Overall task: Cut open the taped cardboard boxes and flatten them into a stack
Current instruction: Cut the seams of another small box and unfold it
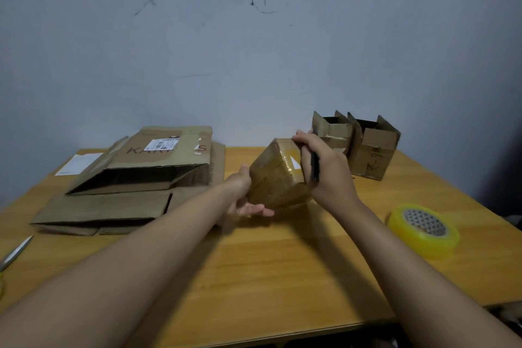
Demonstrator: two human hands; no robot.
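Observation:
A small taped cardboard box [275, 175] is tilted above the wooden table [254, 263] near its middle. My left hand [244, 195] holds it from below at its near left corner. My right hand [322, 167] grips the box's right side and also holds a dark knife-like tool [314, 164] against its palm. On the left lies a pile of flattened cardboard [107, 212], with a partly collapsed large box [158, 161] on top. Two small open boxes [364, 144] stand at the back right.
A roll of yellow tape [423, 230] lies on the right of the table. Scissors [14, 254] poke in at the left edge. A white paper [79, 164] lies at the back left. The wall [254, 51] stands right behind the table.

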